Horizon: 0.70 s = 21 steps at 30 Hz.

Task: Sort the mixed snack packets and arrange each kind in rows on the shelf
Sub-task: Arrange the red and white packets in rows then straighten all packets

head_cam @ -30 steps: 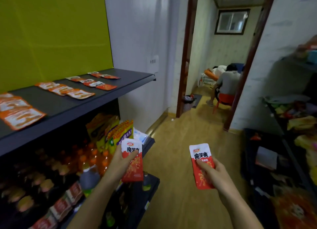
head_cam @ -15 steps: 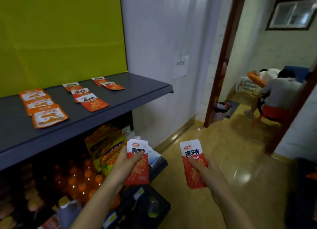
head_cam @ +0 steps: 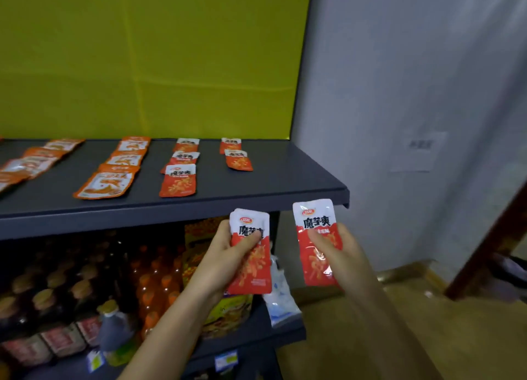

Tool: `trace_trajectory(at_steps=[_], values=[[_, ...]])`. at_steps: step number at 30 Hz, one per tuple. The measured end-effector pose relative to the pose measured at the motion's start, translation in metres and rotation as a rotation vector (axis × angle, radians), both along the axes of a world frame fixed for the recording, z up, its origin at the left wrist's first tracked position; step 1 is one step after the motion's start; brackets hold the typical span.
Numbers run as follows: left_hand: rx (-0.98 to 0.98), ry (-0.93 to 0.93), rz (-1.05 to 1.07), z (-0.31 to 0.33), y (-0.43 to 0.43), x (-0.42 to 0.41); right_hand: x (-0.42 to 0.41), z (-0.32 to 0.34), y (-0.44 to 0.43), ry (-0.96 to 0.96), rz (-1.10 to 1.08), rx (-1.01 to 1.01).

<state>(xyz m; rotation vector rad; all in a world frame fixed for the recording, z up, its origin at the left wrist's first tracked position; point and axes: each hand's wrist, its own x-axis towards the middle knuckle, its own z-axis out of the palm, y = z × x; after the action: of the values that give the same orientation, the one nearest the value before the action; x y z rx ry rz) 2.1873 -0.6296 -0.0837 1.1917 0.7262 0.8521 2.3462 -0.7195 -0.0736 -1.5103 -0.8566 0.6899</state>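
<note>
Yellow wall (head_cam: pixel 142 66) and grey shelf (head_cam: pixel 273 180) now fill my view; the doorway has swung away. At lower centre, my left hand (head_cam: pixel 225 254) grips one red packet (head_cam: pixel 252 268) and my right hand (head_cam: pixel 340 255) a second packet (head_cam: pixel 313 223). I reckon the short row (head_cam: pixel 237 159) is next.

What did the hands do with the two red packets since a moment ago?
The left hand and right hand moved closer to the shelf front edge, carrying the left packet and right packet along. Nothing was grabbed or let go. The rows of packets on the shelf stayed put.
</note>
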Motion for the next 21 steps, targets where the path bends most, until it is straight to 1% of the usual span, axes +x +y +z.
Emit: trace_trajectory(at_steps=[4,6,9,12,16,21], values=[[0.034,-0.003,0.106,0.019,0.002,0.015,-0.005,0.017,0.031,0.103,0.144,0.092],[0.05,-0.005,0.16,0.027,0.009,0.02,-0.009,0.025,0.05,0.124,0.186,0.116],[0.052,-0.044,0.206,0.038,0.023,0.022,-0.012,0.03,0.077,0.062,0.2,0.146],[0.034,-0.08,0.188,0.049,0.039,0.021,-0.012,0.035,0.103,0.039,0.234,0.145],[0.062,-0.066,0.197,0.062,0.065,0.02,-0.01,0.048,0.135,-0.018,0.303,0.124],[0.084,-0.082,0.227,0.069,0.094,0.023,-0.002,0.056,0.165,-0.077,0.306,0.128]])
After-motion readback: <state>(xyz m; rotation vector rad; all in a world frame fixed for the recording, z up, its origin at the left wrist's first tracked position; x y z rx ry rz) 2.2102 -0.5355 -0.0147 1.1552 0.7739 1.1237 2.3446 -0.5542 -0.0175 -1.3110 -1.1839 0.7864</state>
